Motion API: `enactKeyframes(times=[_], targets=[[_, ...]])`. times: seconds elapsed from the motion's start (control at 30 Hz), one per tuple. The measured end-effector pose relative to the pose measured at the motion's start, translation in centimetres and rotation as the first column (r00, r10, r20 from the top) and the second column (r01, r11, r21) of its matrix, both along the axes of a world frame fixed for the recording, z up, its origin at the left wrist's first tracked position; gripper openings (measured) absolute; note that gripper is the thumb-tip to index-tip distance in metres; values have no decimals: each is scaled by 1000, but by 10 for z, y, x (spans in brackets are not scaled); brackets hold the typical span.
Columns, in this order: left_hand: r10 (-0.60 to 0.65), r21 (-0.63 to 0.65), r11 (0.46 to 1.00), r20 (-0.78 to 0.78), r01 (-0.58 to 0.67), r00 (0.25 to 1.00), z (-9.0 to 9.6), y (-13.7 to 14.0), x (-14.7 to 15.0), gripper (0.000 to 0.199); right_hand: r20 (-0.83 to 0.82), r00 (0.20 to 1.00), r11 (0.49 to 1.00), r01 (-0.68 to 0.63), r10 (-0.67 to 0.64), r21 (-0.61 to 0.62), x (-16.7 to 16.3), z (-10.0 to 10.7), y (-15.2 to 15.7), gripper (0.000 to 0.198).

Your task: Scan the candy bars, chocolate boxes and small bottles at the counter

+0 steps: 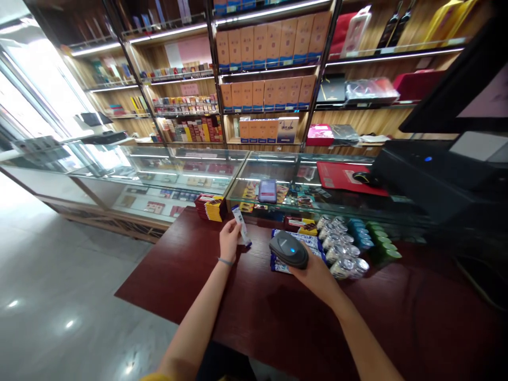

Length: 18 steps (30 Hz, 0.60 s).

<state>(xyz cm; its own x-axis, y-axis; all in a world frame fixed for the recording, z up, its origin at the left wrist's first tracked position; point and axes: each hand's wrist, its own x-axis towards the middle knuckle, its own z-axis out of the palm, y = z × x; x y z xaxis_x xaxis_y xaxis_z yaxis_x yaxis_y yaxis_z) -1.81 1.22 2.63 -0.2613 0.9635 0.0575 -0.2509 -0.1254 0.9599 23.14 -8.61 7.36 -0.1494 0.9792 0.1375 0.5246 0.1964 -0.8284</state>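
Observation:
My left hand pinches a narrow blue-and-white wrapped snack bar, held upright with its pale back and barcode toward me. In my right hand is a dark barcode scanner with a small blue light on top. Under and beyond the scanner lie several blue-and-white packets in a stack, partly hidden by it. A stack of red-and-yellow packs stands left of the held bar. Another red-and-yellow pack lies behind the blue-and-white stack. My right fingers are mostly hidden beneath the scanner.
Silver-topped cans, blue cans and green cans stand in rows on the dark red tabletop. Behind is a glass display counter bearing a phone-like device and a red mat. A black monitor stand rises at right.

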Motion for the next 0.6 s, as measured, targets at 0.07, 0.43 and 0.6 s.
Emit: enactKeyframes(times=[0.07, 0.43, 0.6], targets=[[89, 131, 990, -269, -55, 959, 6, 2, -17, 30, 6, 1000, 1000, -2, 2, 18, 1, 1, 1, 44], [323, 343, 926, -936, 161, 137, -23, 1, -140, 27, -5, 1000, 998, 4, -4, 67, -12, -1, 8, 40], [249, 251, 962, -968, 107, 26, -33, 14, -156, 24, 13, 1000, 999, -16, 15, 43, -21, -10, 11, 37]])
